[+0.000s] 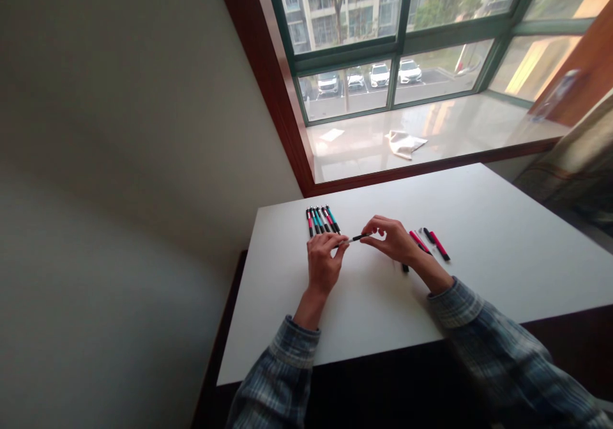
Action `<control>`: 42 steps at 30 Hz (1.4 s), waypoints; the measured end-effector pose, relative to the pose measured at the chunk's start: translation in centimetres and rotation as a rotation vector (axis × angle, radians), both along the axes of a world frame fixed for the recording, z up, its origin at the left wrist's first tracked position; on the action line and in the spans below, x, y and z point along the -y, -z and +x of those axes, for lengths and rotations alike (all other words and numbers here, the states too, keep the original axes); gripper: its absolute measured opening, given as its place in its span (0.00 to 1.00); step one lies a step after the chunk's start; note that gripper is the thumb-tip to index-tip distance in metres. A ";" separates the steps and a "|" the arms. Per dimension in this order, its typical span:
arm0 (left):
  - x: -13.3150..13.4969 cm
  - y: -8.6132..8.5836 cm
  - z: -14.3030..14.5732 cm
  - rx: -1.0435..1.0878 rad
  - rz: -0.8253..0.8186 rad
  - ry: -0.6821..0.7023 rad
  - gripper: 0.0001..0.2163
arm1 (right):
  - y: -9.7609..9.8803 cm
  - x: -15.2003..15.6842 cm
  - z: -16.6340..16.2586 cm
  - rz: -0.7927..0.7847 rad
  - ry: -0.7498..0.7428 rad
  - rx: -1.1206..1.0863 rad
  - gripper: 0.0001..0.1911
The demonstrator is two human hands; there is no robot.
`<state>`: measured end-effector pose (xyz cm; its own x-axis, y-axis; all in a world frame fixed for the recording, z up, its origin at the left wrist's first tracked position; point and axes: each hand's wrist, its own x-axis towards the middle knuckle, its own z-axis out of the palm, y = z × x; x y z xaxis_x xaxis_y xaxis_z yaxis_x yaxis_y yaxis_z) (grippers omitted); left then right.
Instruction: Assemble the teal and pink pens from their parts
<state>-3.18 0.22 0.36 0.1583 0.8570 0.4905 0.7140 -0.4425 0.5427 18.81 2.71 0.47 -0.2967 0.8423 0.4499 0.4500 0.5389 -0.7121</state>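
Observation:
Between my two hands, above the white table, lies a slim black and white pen (356,238), nearly level. My left hand (326,258) pinches its left end between thumb and fingers. The right end, which is black, sits in the pinch of my right hand (390,237). Just beyond my left hand, several pens (322,219) in red, teal, white and black are lined up side by side; their near ends are partly hidden. To the right of my right wrist lie loose pen parts (437,244) in red and black, some hidden behind the wrist.
The white table (373,327) stands against a wall (143,161) on the left. Past its far edge is a windowsill (354,158) with a crumpled white wrapper (405,143) on it. A curtain (569,154) hangs at the right.

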 end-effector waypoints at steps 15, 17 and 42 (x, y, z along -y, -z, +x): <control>-0.1 0.1 -0.2 0.014 -0.002 0.011 0.04 | 0.0 -0.1 0.2 -0.011 0.000 0.008 0.12; -0.1 -0.1 -0.2 0.065 -0.008 0.040 0.04 | -0.1 -0.1 0.2 -0.032 0.006 -0.002 0.12; -0.5 -0.1 -1.6 0.537 0.115 -0.244 0.06 | 0.0 -3.9 -3.7 -0.334 0.234 0.142 0.10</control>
